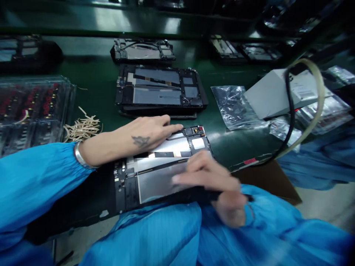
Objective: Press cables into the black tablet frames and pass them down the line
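Note:
An opened tablet (163,184), its silvery battery area and small boards exposed, lies in front of me at the bench's front edge. My left hand (149,133) rests across its far side, index finger stretched along the far edge near a small circuit board (195,130); the other fingers are partly hidden. Over the tablet's near right part is my right hand (212,175), smeared by motion, with its fingers curled and the index pointing left. A dark shape shows beneath and behind this hand, but whether it is a held tool cannot be made out.
Beyond the tablet lies a stack of similar opened tablets (158,98), with more (144,51) farther back. To the left are a clear plastic tray (59,127) of small parts and a pile of tan strips (84,127). A plastic bag (231,105), white box (273,92) and looped cable (320,92) stand right.

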Demonstrator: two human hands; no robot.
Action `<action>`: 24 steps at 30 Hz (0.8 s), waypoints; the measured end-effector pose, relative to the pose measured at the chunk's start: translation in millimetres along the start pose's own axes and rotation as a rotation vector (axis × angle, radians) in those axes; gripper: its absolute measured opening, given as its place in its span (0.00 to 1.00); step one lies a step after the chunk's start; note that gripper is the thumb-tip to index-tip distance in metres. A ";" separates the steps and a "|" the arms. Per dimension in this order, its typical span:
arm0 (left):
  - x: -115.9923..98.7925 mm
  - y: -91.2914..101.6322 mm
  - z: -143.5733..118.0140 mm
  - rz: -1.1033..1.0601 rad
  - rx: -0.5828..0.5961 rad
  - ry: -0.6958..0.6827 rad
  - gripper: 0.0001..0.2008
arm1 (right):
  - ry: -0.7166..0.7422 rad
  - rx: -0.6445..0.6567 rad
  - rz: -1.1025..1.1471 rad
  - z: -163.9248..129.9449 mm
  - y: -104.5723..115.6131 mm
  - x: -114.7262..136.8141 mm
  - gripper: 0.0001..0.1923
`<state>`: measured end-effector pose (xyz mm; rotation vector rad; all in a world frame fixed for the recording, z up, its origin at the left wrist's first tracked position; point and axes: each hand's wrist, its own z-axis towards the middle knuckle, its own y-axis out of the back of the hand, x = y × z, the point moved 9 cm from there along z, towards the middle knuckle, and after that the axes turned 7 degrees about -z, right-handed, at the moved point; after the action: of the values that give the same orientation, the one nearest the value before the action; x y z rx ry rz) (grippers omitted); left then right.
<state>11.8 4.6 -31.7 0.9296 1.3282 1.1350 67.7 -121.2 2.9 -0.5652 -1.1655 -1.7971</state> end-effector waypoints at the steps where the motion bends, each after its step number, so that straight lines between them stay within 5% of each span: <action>1: 9.3 0.7 0.6 -0.095 -0.009 0.054 0.19 | -0.025 0.014 0.076 -7.0 -12.7 -1.4 0.39; 4: 27.5 3.0 3.3 -0.305 0.002 0.170 0.17 | -0.032 -0.030 0.184 -15.9 -31.3 -6.7 0.37; 10: 39.6 20.2 0.4 -0.572 0.047 0.325 0.19 | 0.124 -0.179 0.057 -12.1 -24.3 -1.5 0.28; 15: 39.4 22.0 -10.7 -0.844 0.030 0.422 0.18 | 0.263 -0.139 -0.048 -14.9 -26.3 7.6 0.23; 21: 36.6 50.6 -16.1 -0.856 -0.174 0.405 0.17 | 0.779 0.134 -0.686 -37.4 -29.2 28.6 0.16; 24: 41.1 66.5 -18.8 -0.958 -0.252 0.442 0.17 | 0.916 0.113 -0.907 -31.8 -12.6 26.8 0.18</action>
<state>-16.2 57.8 21.8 -0.1978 1.6511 0.7139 46.3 -159.0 2.7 0.9470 -0.8643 -2.2735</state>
